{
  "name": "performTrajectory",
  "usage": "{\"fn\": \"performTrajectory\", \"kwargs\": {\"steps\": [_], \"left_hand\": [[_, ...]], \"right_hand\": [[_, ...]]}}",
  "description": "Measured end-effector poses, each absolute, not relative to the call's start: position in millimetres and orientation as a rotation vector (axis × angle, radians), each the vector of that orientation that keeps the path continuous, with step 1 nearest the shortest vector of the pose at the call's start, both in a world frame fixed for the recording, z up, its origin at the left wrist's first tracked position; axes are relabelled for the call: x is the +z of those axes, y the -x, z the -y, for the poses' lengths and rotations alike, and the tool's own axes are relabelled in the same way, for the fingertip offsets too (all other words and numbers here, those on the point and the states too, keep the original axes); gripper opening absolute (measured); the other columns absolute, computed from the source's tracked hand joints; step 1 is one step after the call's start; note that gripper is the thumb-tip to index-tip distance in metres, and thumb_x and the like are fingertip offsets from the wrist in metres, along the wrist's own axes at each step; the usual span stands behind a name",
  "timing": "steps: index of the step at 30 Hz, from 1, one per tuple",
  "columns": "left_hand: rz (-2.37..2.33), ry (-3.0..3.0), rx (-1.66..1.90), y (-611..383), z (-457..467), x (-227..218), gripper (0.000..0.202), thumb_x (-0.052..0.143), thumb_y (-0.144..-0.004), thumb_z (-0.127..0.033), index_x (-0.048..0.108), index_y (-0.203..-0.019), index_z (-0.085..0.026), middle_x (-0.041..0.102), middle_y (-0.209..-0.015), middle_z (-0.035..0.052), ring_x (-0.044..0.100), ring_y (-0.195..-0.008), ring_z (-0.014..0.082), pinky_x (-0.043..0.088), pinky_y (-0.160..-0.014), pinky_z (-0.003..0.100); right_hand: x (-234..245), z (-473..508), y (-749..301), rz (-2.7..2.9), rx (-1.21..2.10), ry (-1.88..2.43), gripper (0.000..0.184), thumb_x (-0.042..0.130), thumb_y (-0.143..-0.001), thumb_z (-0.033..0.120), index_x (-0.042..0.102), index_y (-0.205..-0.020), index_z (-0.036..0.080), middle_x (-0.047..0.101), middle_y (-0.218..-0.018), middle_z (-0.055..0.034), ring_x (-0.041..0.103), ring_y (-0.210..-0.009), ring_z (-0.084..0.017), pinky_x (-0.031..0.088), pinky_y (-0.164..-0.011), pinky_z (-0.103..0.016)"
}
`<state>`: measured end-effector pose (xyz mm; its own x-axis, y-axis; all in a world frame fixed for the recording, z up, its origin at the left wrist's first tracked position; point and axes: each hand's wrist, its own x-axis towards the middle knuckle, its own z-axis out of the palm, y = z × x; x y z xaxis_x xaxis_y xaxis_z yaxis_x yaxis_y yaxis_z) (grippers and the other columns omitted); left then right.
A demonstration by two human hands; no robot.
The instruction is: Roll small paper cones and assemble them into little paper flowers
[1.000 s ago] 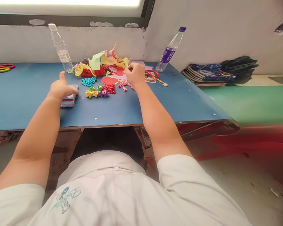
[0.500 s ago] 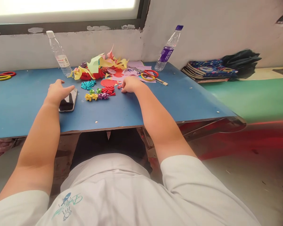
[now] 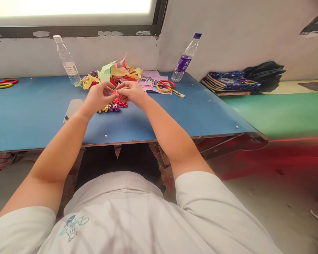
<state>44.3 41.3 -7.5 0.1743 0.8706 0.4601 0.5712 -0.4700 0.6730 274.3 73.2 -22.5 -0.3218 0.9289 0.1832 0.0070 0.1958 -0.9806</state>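
Note:
My left hand and my right hand meet above the blue table, fingers pinched together on a small pink paper piece held between them. Just below the hands lie small folded paper shapes in red, purple and yellow. Behind them sits a heap of coloured paper scraps. A phone lies flat to the left of my left wrist, apart from the hand.
Two plastic bottles stand at the back, one clear and one with a purple label. Red-and-yellow scissors and a brush rest on pale sheets; another pair lies far left. Folded cloth lies beyond the table's right edge.
My left hand left the phone and moved right. My right hand lifted from the table with a pink piece, and both hands now pinch it together.

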Motion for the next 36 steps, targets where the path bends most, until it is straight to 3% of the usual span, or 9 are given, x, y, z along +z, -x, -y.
{"fn": "performTrajectory", "kwargs": {"steps": [3,9,16,20,24,26,29,32,36], "left_hand": [[-1.353,-1.954,1.316,-48,-52,-29,0.016,0.095,-0.091,-0.031,0.084,-0.101,-0.025,0.091,-0.100,0.0065,0.087,-0.097,0.0283,0.071,-0.096,0.042],[-1.159,-1.809,1.245,-34,-38,-33,0.034,0.104,-0.090,-0.048,0.089,-0.107,-0.023,0.093,-0.106,0.0080,0.093,-0.110,0.0329,0.078,-0.104,0.047],[-1.085,-1.624,1.246,-41,-22,-23,0.046,0.118,-0.079,-0.048,0.095,-0.108,-0.021,0.096,-0.117,0.0112,0.093,-0.127,0.0388,0.075,-0.122,0.053],[-1.091,-1.578,1.246,-39,-23,-22,0.034,0.111,-0.085,-0.041,0.093,-0.107,-0.022,0.095,-0.111,0.0096,0.094,-0.120,0.0357,0.076,-0.121,0.053],[-1.117,-1.533,1.231,-32,-25,-18,0.033,0.102,-0.086,-0.037,0.092,-0.115,-0.024,0.093,-0.116,0.0088,0.093,-0.109,0.0298,0.079,-0.113,0.048],[-1.131,-1.532,1.231,-31,-25,-16,0.028,0.099,-0.091,-0.040,0.090,-0.112,-0.024,0.092,-0.117,0.0088,0.091,-0.105,0.0273,0.078,-0.109,0.045],[-1.162,-1.548,1.214,-32,-22,-14,0.024,0.096,-0.096,-0.044,0.087,-0.103,-0.023,0.089,-0.113,0.0088,0.089,-0.099,0.0257,0.077,-0.103,0.042],[-1.176,-1.539,1.201,-34,-21,-14,0.025,0.097,-0.095,-0.044,0.085,-0.102,-0.023,0.089,-0.112,0.0098,0.088,-0.099,0.0269,0.076,-0.099,0.042],[-1.164,-1.540,1.215,-34,-20,-14,0.025,0.099,-0.093,-0.041,0.084,-0.103,-0.024,0.090,-0.115,0.0094,0.091,-0.105,0.0285,0.077,-0.103,0.044]], "right_hand": [[-26,-65,-265,1.451,1.399,0.886,0.033,0.108,-0.097,0.034,0.077,-0.099,0.024,0.086,-0.086,-0.0009,0.083,-0.081,-0.018,0.070,-0.072,-0.025],[-35,-64,-259,1.342,1.591,0.823,0.038,0.112,-0.096,0.035,0.076,-0.099,0.023,0.090,-0.090,-0.0004,0.087,-0.087,-0.017,0.075,-0.081,-0.025],[-41,-70,-254,1.337,1.563,0.779,0.057,0.122,-0.088,0.046,0.070,-0.095,0.026,0.087,-0.092,0.0016,0.086,-0.087,-0.016,0.077,-0.089,-0.028],[-35,-78,-267,1.571,1.283,0.920,0.048,0.106,-0.104,0.062,0.074,-0.104,0.027,0.091,-0.104,-0.0042,0.091,-0.099,-0.024,0.079,-0.097,-0.037],[-25,-96,-306,1.760,0.535,1.302,0.015,0.081,-0.118,0.031,0.085,-0.130,0.024,0.095,-0.125,-0.0120,0.091,-0.120,-0.029,0.076,-0.121,-0.045],[-24,-103,-326,1.893,0.384,1.386,0.040,0.071,-0.113,0.015,0.088,-0.150,0.020,0.095,-0.145,-0.0153,0.088,-0.134,-0.031,0.071,-0.130,-0.048],[-30,-110,-342,2.160,0.434,1.449,0.058,0.066,-0.103,-0.002,0.093,-0.152,0.016,0.091,-0.159,-0.0185,0.086,-0.138,-0.033,0.069,-0.127,-0.047],[-41,-118,-340,2.311,0.385,1.471,0.062,0.068,-0.103,-0.009,0.095,-0.153,0.015,0.090,-0.161,-0.0202,0.086,-0.137,-0.030,0.066,-0.124,-0.042],[-50,-128,-332,2.403,0.275,1.481,0.041,0.077,-0.110,0.001,0.097,-0.144,0.008,0.095,-0.146,-0.0236,0.088,-0.130,-0.032,0.067,-0.123,-0.044]]}}
